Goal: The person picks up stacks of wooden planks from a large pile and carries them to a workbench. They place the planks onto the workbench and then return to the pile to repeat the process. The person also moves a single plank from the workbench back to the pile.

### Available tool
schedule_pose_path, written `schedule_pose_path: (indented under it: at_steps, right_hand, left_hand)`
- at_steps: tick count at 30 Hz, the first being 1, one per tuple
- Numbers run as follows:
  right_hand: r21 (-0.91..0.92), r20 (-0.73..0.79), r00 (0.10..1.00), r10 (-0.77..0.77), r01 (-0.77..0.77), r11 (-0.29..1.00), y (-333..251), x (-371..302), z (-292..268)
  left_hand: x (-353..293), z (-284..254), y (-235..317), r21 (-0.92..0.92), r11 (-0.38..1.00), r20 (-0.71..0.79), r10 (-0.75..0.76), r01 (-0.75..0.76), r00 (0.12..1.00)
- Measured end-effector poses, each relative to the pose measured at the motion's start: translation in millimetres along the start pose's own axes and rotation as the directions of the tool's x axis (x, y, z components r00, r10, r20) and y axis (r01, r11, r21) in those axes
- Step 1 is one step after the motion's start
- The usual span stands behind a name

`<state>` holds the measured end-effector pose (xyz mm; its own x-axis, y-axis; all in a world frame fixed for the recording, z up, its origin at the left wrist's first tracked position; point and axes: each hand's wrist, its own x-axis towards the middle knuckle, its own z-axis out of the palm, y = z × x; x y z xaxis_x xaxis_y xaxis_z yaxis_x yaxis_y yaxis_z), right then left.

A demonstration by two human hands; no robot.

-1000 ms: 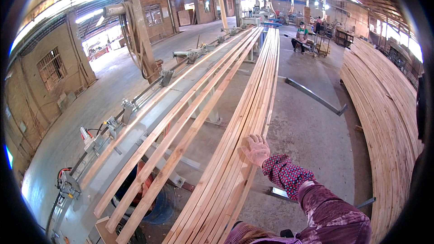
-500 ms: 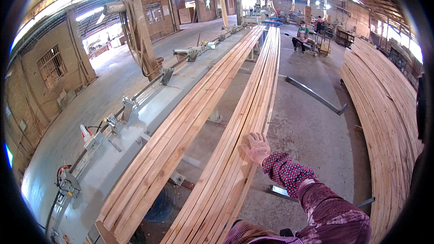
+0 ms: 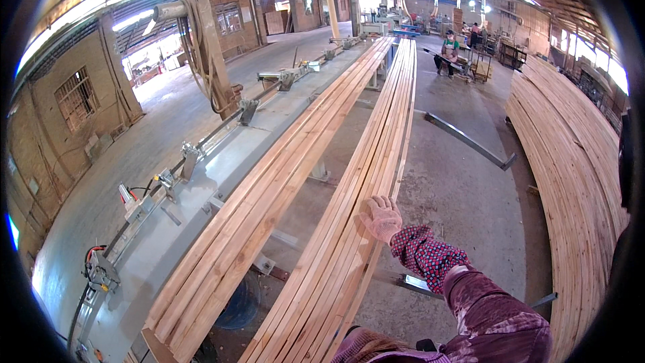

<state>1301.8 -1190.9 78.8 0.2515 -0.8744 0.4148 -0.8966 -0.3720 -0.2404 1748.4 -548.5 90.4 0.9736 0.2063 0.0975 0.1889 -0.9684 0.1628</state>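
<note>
My right hand [image 3: 382, 219] lies on a long bundle of narrow wooden strips [image 3: 366, 181], near its right edge. Its fingers are stretched forward over the wood, the thumb out to the left, and it grips nothing that I can see. A checked cuff covers the wrist below a dark purple sleeve. Left of this bundle, across a gap, runs a second row of long wooden boards [image 3: 265, 178], lying along the side of a grey metal machine bed [image 3: 181, 222]. My left hand does not show.
A tall stack of long boards [image 3: 564, 181] stands at the right. Between it and the strips, a metal bar [image 3: 467, 140] juts out low. Clamps [image 3: 102, 270] line the machine's far left edge. A blue tub [image 3: 240, 306] sits beneath the boards. A person [image 3: 449, 55] is farther back.
</note>
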Motion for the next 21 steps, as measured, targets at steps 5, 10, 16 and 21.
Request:
schedule_pose_path:
  at_steps: [5, 10, 16, 21]
  right_hand:
    - [0.003, -0.022, 1.000, -0.003, 0.003, 1.000, 0.5, -1.3, 0.0]
    - [0.047, 0.007, 1.000, 0.001, -0.002, 0.999, -3.5, -0.9, -6.2]
    - [0.002, -0.040, 0.999, -0.009, 0.010, 1.000, -0.3, -1.3, 0.2]
    - [0.047, -0.014, 1.000, -0.005, 0.006, 0.999, -3.2, -1.1, -4.1]
  left_hand:
    - [1.0, 0.6, 1.7, -0.001, 1.000, -0.008, 0.007, -0.007, 1.000]
    - [1.0, 2.2, 0.9, -0.003, 1.000, -0.018, 0.011, -0.011, 1.000]
    - [1.9, 6.3, -0.8, -0.010, 1.000, -0.025, 0.019, -0.019, 1.000]
    - [1.9, 6.2, -3.4, -0.012, 1.000, -0.032, 0.015, -0.015, 0.999]
